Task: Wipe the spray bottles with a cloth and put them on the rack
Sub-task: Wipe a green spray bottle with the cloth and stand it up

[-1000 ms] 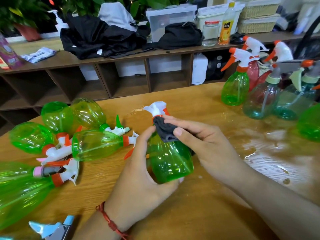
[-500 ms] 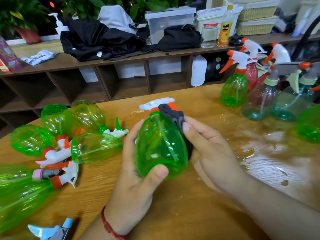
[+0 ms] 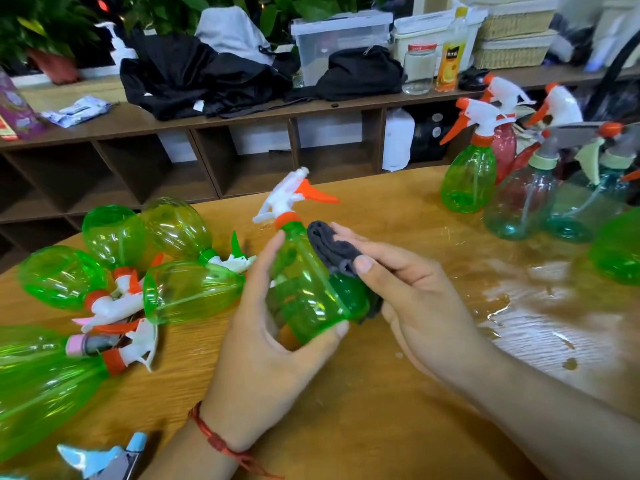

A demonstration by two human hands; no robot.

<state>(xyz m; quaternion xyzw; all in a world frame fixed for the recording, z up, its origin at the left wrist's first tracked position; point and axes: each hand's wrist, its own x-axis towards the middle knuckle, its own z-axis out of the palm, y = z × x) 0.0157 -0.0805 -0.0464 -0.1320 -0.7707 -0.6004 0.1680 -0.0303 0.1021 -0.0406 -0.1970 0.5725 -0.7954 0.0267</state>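
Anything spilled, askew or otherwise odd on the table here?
Yes: puddles of water glisten on the wooden table at right, and several green spray bottles lie on their sides in a heap at left.

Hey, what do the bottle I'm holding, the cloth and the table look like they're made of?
Bottle: see-through green plastic, glossy, with light glinting off it. Cloth: soft dark grey fabric, matt, bunched in folds, possibly microfibre. Table: wood or wood veneer, judging by the grain, with a smooth sheen. Which of the two cannot be told.
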